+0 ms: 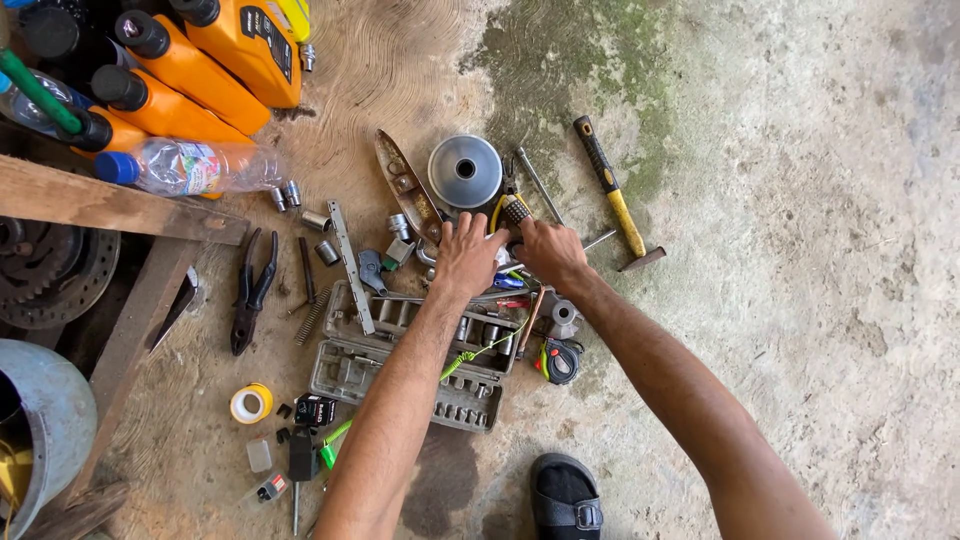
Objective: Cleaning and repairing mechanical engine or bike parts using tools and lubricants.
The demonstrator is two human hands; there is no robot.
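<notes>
Both my hands reach into a pile of tools on the concrete floor. My left hand (466,252) and my right hand (548,250) meet with fingers curled over a small part below a pair of yellow-handled pliers (511,210); what they grip is hidden. Just beyond them lies a round grey metal pulley disc (465,171). Under my forearms sits an open grey socket set case (350,370) with several sockets.
A yellow-handled hammer (618,200) lies to the right. Black pliers (252,290), a tape roll (250,404), a tape measure (560,362) and loose sockets lie around. Orange oil bottles (190,70) and a plastic water bottle (190,166) stand far left by wooden planks (110,205). My sandalled foot (565,497) is below.
</notes>
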